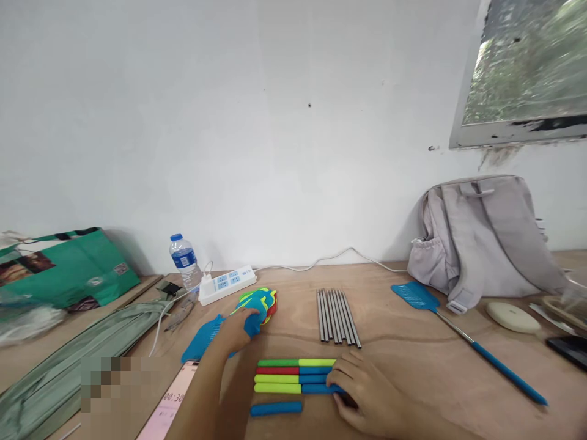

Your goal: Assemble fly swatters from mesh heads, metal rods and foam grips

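Your left hand [236, 330] is resting on a stack of swatter heads [259, 304], blue, green, yellow and red, lying toward the bench's [403, 342] far edge, just in front of the white power strip [227, 284]; its fingers are curling loosely over the top blue head, touching it, though whether they are actually gripping it cannot be told. Your right hand [367, 391] is lying near the front edge, fingers partly bent and pressing against the right end of the grouped foam handles [296, 376], which are lined up in rows of green, red, yellow-green and blue. One separate blue handle [276, 408] is sitting just in front of that group. A row of metal rods [337, 315] is lying side by side beyond the handles, mid-bench. To the right, an assembled blue swatter [458, 333] is lying diagonally, its head near the grey backpack [486, 238] leaning against the wall. A water bottle [184, 260] is standing at the far left, beside the strip.
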A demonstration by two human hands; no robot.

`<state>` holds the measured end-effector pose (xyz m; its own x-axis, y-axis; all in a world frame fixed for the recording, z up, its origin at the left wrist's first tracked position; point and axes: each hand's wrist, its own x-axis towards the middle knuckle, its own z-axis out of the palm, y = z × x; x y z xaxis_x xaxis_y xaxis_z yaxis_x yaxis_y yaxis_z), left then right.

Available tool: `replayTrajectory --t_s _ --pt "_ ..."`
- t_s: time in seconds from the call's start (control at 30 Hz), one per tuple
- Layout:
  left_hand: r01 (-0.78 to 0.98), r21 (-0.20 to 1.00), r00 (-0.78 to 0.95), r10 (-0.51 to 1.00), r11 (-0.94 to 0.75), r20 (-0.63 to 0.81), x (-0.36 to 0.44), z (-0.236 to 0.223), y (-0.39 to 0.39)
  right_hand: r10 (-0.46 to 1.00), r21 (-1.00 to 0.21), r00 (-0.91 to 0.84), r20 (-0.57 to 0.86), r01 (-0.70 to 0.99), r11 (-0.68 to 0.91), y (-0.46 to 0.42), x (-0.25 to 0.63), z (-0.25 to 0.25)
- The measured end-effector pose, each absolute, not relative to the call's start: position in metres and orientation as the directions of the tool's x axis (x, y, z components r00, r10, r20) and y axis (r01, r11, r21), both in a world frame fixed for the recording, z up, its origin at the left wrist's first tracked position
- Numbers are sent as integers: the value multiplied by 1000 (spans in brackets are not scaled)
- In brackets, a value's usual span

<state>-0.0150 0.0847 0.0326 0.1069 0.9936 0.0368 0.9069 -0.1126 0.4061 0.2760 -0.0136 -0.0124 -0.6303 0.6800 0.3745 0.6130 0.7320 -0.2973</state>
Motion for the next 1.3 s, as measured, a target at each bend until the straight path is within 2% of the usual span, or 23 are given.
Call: replayTrajectory --t_s 0.1,0.2,0.33,0.43,0.53,0.57,0.63,0.77,0.9,1.0,1.1,1.2,1.3 --pt "930 337 156 988 -146 -3 -8 39 82 677 -335 -632 377 588 736 -15 278 -8" --pt "927 308 216 976 -214 27 0 42 81 710 -439 -579 401 559 703 -9 285 -10" --pt "908 283 303 951 -308 61 29 49 73 830 -607 -346 438 567 557 17 305 -21" --pt "828 310 481 876 -467 33 63 62 53 875 -646 -222 430 602 470 38 321 -28" --pt "792 330 568 818 -513 -91 93 72 25 901 -651 -214 378 630 423 47 329 -29" --pt "797 314 580 798 -516 -162 101 73 17 905 -645 -226 361 641 417 47 329 -29" --pt "807 255 584 784 -533 -212 113 69 5 908 -618 -246 339 670 412 47 328 -27" --pt "802 123 597 777 -585 -199 128 56 -3 921 -532 -227 317 761 371 46 325 -25" --pt "794 92 605 763 -601 -229 134 53 -2 953 -474 -155 259 839 266 47 327 -27" --pt "760 169 650 735 -628 -194 133 55 -4 973 -514 -81 217 838 184 47 330 -31" --pt "700 372 675 735 -610 -64 131 60 -7 966 -643 -31 258 740 195 50 334 -37" --pt "614 559 647 761 -558 50 131 68 -11 947 -839 74 312 488 239 56 338 -43" --pt "527 652 612 775 -545 153 131 74 -14 941 -961 223 254 171 219 61 341 -42"
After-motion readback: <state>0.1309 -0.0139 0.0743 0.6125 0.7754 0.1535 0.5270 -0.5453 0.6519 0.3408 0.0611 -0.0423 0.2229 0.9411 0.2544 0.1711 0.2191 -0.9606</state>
